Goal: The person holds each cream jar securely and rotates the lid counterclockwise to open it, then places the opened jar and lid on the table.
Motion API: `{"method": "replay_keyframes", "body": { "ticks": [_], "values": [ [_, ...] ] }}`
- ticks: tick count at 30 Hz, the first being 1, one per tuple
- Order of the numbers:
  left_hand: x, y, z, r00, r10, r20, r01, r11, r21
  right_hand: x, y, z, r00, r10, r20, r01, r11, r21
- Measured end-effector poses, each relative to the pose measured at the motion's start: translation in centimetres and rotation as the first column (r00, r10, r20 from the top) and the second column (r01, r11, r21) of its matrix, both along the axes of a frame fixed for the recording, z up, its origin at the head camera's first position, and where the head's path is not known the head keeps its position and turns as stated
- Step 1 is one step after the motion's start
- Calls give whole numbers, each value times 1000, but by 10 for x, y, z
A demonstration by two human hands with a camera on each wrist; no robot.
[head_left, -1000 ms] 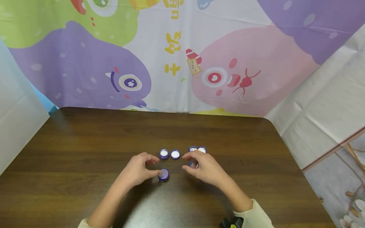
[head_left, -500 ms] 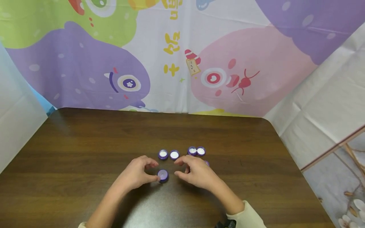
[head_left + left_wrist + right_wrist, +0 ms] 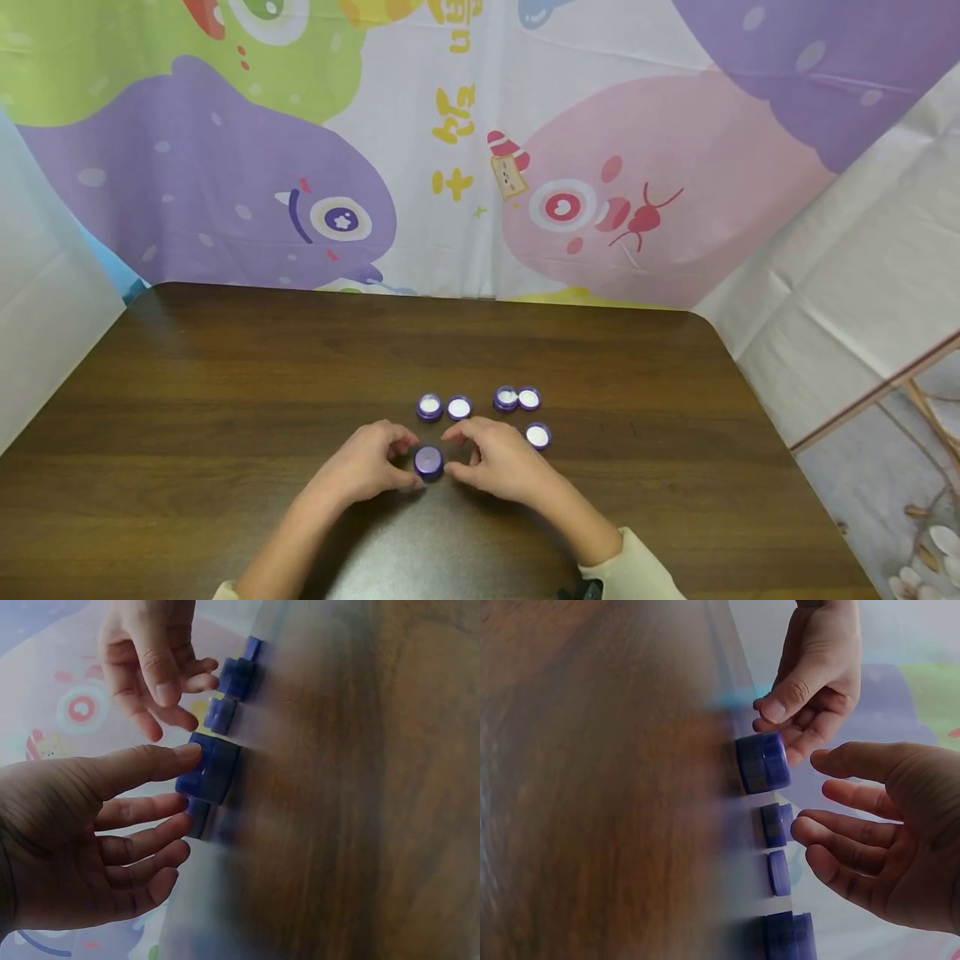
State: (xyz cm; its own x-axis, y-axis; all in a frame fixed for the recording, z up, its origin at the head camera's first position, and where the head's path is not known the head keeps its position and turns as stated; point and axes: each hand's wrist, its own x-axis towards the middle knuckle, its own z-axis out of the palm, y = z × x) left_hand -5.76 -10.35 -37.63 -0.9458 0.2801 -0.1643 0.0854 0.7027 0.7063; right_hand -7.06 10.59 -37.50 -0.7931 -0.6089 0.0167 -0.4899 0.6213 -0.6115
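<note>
One jar stands between left hand and now closer right hand; both curve loosely and grip nothing.

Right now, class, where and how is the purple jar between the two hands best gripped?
Probably by its round side wall, pinched from left and right together: the squat purple jar stands upright, its flat top likely offers little to pinch, and the left hand and right hand flank it.
</note>
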Motion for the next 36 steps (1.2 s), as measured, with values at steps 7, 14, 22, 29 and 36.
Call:
{"method": "replay_keyframes", "body": {
  "ticks": [7, 14, 22, 29, 36],
  "values": [
    [-1, 4, -4, 1000, -1, -1, 1, 1000, 23, -1, -6, -7, 999, -7, 50, 6, 1000, 2],
    [-2, 7, -8, 1000, -12, -8, 12, 1000, 20, -2, -13, -14, 998, -3, 59, 4, 1000, -12],
    [-1, 8, -8, 1000, -31, -6, 31, 999, 38, -3, -18, -14, 998, -9, 61, 8, 1000, 20],
    [-3, 8, -5, 995, -58, -82, 62, 997, 54, -3, -15, -5, 999, -22, 45, 22, 1000, 8],
    [-5, 7, 1, 985, -74, -158, 84, 995, 56, -1, -10, 8, 1000, -14, -1, 14, 999, -28]
  ]
}}
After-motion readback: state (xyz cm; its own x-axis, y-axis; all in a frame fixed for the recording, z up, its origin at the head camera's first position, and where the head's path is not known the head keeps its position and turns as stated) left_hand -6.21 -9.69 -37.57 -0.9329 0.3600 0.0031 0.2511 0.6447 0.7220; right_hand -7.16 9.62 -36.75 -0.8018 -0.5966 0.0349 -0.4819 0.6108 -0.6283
